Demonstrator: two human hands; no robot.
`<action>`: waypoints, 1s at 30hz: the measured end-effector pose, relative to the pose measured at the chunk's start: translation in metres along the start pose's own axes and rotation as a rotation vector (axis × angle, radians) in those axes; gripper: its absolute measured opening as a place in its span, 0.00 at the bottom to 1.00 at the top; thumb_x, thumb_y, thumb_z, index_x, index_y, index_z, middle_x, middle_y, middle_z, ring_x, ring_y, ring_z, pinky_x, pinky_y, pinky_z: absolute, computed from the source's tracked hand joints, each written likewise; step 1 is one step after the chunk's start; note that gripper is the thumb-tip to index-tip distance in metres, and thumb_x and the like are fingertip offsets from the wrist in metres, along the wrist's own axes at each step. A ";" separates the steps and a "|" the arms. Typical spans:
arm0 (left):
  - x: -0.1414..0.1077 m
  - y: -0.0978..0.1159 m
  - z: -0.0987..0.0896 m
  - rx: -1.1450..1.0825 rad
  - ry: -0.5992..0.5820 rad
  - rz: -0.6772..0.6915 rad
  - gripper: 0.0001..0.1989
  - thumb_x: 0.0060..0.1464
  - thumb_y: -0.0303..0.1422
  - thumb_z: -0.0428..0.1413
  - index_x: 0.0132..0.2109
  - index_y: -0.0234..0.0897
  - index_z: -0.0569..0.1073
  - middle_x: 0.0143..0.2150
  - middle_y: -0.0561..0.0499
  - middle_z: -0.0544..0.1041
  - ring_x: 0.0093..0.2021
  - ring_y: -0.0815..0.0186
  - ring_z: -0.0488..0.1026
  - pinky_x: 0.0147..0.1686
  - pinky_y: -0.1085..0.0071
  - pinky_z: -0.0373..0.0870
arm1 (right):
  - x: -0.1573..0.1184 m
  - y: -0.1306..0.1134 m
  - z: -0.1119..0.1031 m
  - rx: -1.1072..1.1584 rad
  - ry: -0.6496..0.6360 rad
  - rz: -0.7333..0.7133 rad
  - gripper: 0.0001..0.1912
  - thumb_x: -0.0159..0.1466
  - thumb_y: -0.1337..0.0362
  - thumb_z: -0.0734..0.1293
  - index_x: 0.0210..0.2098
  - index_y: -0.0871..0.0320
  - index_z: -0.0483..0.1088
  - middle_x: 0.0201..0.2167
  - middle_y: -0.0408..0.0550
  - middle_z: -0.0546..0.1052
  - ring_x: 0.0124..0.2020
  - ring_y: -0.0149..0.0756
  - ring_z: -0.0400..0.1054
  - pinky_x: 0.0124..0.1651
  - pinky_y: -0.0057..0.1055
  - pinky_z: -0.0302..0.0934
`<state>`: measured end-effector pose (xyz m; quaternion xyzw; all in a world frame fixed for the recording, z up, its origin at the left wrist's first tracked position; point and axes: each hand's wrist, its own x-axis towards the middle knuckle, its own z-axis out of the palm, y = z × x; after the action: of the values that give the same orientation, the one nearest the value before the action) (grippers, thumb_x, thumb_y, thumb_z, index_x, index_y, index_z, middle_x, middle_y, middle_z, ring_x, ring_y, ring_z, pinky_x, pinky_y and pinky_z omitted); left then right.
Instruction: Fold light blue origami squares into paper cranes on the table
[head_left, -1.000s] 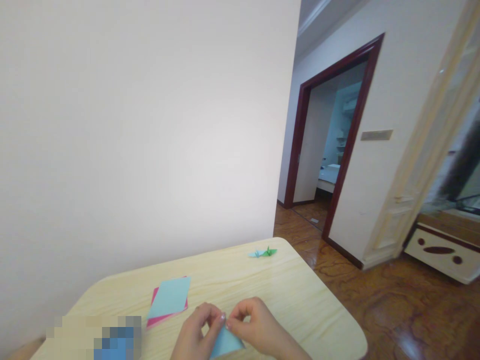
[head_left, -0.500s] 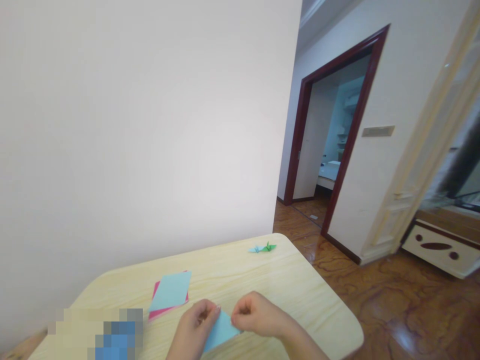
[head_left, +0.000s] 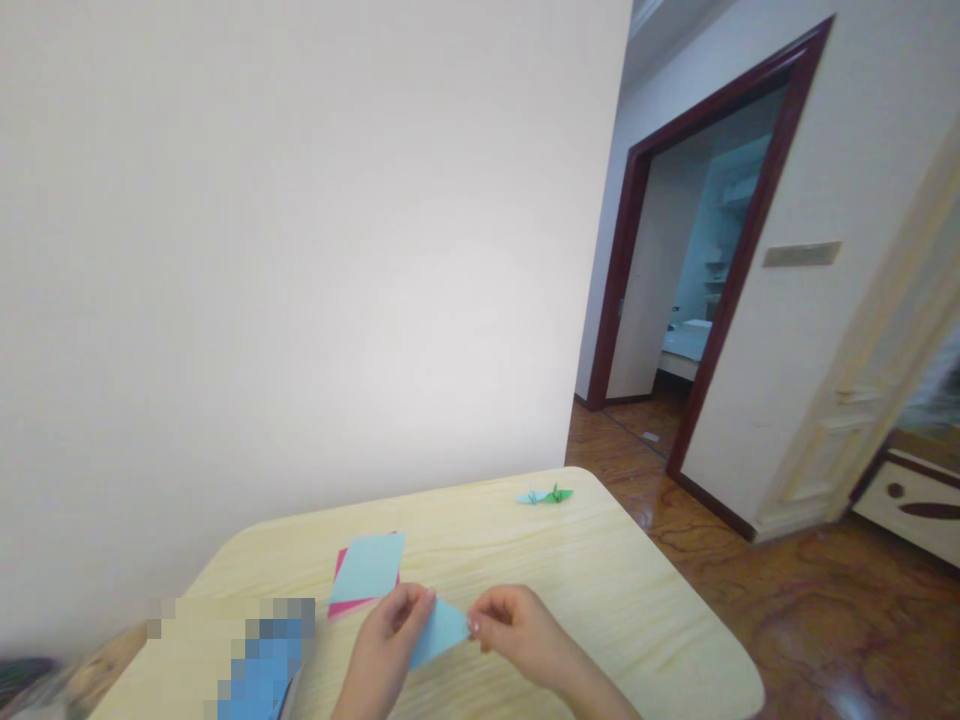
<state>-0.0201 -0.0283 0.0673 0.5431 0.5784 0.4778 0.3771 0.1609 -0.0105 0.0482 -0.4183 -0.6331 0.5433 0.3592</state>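
Head view: a light-blue piece of paper (head_left: 441, 637) is held low over the near part of the tabletop (head_left: 645, 610), between the two hands. Its left side is pinched between the thumb and fingers of the left hand (head_left: 388, 640); its right-hand corner is gripped by the closed fingers of the right hand (head_left: 517, 632). The paper is narrowed toward that corner and seems to be at an early stage of folding, though the number of creases cannot be told, being partly covered by the left hand.

Two small folded shapes — one pale blue (head_left: 531, 497), one green (head_left: 557, 495) — are set side by side near the far right corner and look finished. Beyond the left hand, a light-blue sheet (head_left: 369, 567) is laid askew over a pink sheet (head_left: 346, 607); both appear flat and unfolded, so that paper can be judged as not yet worked.

Movement is bounded at the far side by the wall (head_left: 375, 250) and at the right by the rounded edge, past which the floor (head_left: 697, 540) is seen. The most room is offered to the right of the right hand — at lower left, the view is masked by a pixelated patch (head_left: 259, 670).
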 end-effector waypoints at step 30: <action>-0.015 -0.012 0.005 0.126 -0.276 -0.009 0.09 0.40 0.36 0.55 0.20 0.36 0.67 0.18 0.57 0.64 0.21 0.69 0.61 0.23 0.74 0.55 | -0.001 -0.043 -0.018 -0.884 0.067 -0.093 0.09 0.58 0.67 0.61 0.29 0.58 0.73 0.30 0.49 0.77 0.33 0.38 0.69 0.35 0.29 0.56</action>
<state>-0.0169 -0.0421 0.0531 0.6235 0.5522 0.3596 0.4207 0.1723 -0.0073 0.0931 -0.5201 -0.8108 0.1897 0.1903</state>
